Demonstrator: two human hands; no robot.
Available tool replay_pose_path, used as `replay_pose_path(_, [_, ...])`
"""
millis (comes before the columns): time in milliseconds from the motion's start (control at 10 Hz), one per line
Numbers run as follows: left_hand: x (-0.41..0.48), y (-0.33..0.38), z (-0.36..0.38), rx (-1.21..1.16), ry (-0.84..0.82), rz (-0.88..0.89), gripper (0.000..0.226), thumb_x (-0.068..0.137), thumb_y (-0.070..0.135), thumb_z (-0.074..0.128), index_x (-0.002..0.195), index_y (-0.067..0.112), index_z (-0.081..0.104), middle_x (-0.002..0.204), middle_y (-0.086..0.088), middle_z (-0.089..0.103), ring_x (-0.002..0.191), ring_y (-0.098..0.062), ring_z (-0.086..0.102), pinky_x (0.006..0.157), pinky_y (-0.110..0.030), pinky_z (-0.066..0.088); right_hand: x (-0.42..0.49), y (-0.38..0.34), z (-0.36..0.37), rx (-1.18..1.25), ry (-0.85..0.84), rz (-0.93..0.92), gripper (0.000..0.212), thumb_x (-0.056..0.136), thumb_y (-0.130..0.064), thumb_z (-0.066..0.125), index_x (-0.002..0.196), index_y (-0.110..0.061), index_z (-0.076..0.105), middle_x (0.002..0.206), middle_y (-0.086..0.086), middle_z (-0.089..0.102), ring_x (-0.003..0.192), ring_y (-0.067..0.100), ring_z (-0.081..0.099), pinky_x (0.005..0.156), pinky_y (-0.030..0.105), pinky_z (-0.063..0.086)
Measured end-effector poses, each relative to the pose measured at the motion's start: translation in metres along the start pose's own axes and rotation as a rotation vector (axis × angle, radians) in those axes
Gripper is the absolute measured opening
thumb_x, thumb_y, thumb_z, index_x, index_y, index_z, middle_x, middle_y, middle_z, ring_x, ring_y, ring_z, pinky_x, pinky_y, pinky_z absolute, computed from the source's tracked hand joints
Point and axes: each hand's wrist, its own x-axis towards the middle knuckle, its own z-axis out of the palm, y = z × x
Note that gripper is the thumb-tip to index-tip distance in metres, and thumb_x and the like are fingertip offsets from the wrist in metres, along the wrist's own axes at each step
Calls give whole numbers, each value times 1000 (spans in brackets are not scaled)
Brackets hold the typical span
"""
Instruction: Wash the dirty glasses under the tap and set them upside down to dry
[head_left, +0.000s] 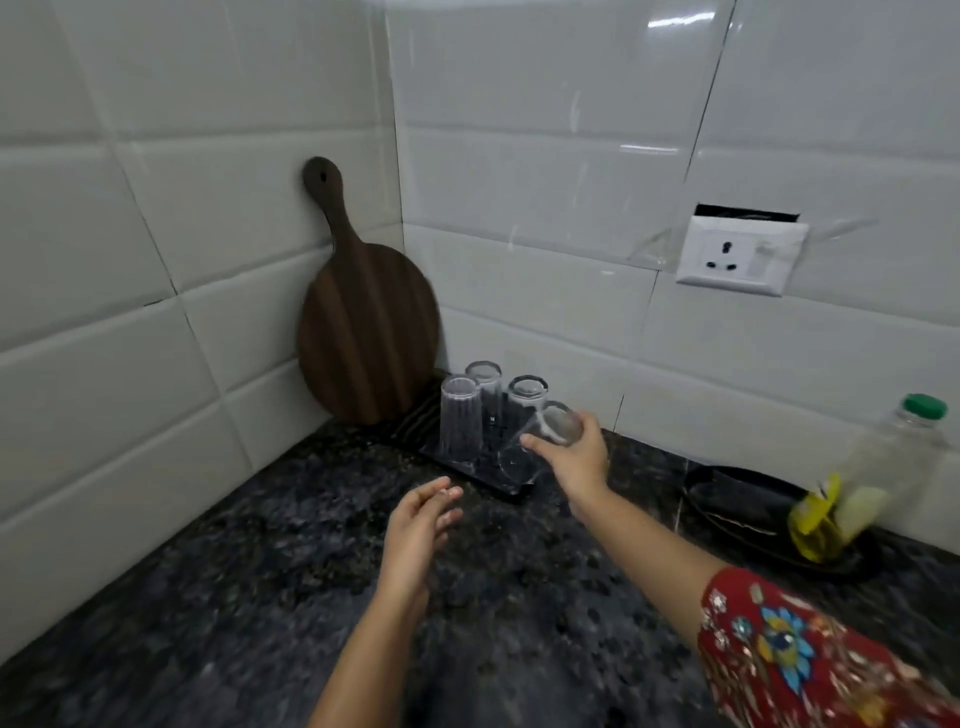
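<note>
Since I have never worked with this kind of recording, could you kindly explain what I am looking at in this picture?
There is no machine here: a person wears a camera on the head, so the single picture looks forward and down at their own arms. The right hand grips a clear glass, tilted, at a dark ribbed tray where three glasses stand upside down. The left hand is open and holds nothing, above the dark stone counter. A wooden board leans in the tiled corner; a green-capped bottle stands to the right.
</note>
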Motion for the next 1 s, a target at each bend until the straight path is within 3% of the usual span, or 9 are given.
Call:
replay_pose_path(100, [12,-4,0,-24,36,-30,22,98,25,55,117,19,62,104,7,70,93,-10,66,89,-33,46,19,11,19,-299,-56,-162,76,56,-26,91,122,-16,54,116,5,62,105,21,58,92,34,50])
replay_pose_path(200, [21,-9,0,-38,61,-58,21,98,26,55,116,20,62,106,7,71,94,-9,66,96,-37,44,28,17,32,-374,-110,-210,75,58,-27,91,123,-16,55,121,8,54,112,24,53,96,34,47])
replay_pose_path(400, [28,-19,2,-29,50,-59,18,98,25,54,113,22,63,102,10,71,94,-8,66,90,-33,44,37,20,43,-378,-123,-265,75,60,-24,90,122,-14,49,122,5,56,111,19,54,90,26,44])
replay_pose_path(800, [27,-13,3,-45,57,-27,21,98,23,54,117,19,62,102,7,72,95,-10,66,91,-32,44,35,20,48,-431,-187,-218,86,63,-27,87,135,-19,41,129,4,56,118,22,54,99,41,48])
replay_pose_path(900, [20,-4,11,-54,36,21,21,98,21,55,117,18,62,100,6,72,92,-9,66,82,-26,45,28,14,29,-302,-173,-136,76,75,-26,80,138,-15,39,121,5,57,109,22,57,92,35,49])
replay_pose_path(1000, [2,5,23,-48,14,75,22,97,20,55,118,17,62,107,1,71,91,-10,66,76,-23,45,10,5,-3,-61,-118,-8,34,84,-20,70,115,-13,58,105,2,64,98,19,62,88,34,51])
